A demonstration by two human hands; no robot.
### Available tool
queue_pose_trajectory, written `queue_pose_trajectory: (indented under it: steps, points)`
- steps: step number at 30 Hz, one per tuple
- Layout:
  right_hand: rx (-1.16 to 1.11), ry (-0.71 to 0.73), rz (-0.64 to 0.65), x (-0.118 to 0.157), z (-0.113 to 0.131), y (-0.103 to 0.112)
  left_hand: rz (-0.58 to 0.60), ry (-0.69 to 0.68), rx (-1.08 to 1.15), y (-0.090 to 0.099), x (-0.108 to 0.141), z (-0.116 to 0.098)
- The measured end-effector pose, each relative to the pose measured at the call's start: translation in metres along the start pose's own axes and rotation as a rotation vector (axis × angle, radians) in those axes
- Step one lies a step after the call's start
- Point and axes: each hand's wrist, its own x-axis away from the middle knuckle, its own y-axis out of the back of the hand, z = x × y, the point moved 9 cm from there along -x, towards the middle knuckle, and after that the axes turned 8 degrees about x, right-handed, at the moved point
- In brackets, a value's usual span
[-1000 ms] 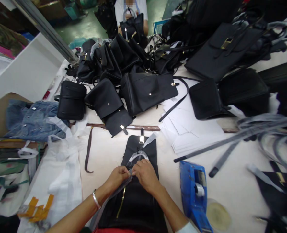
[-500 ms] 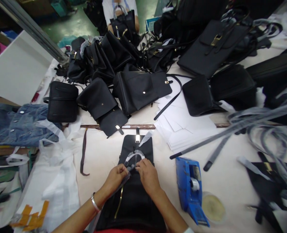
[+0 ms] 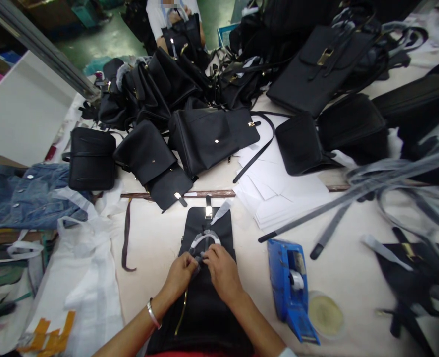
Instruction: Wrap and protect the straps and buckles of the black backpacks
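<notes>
A black backpack [image 3: 215, 307] lies before me with its flap [image 3: 225, 230] folded out toward the far side, a gold buckle [image 3: 208, 212] on it. Its carry handle [image 3: 214, 237] is wrapped in clear and white plastic. At the base of that handle, my left hand [image 3: 182, 272] is closed in a pinch on a plastic-wrapped strap [image 3: 196, 267]. My right hand [image 3: 223, 272] is closed too, its fingertips meeting the same strap from the other side. Fingers partly hide the strap, so its exact shape is unclear. A gold zipper [image 3: 181, 312] runs down the bag's left side.
A blue tape dispenser [image 3: 287, 287] and a round tub [image 3: 325, 315] stand to the right. Wrapped straps [image 3: 331, 233] and paper sheets [image 3: 275, 203] lie beyond. Several black bags [image 3: 200, 139] line the far side; a person [image 3: 182, 25] holds one. White cloth [image 3: 85, 277] lies left.
Both hands have drawn closer together; my right hand shifted slightly left toward the left fingers. The view has moved a little. A blurred hand-like shape now shows at the right edge.
</notes>
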Motion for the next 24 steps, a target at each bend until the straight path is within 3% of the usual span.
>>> queue_pose_trajectory:
  steps: [8, 18, 24]
  points:
    - [-0.018, -0.217, 0.027, 0.024, 0.004, -0.021, 0.108, 0.058, 0.183, 0.002, 0.002, 0.0]
    - [-0.088, -0.171, 0.081, 0.02, 0.008, -0.033, 0.142, 0.022, 0.206, 0.003, 0.008, -0.002]
    - [0.062, -0.156, 0.02, 0.018, 0.013, -0.016, 0.306, -0.005, 0.218, 0.002, 0.012, -0.018]
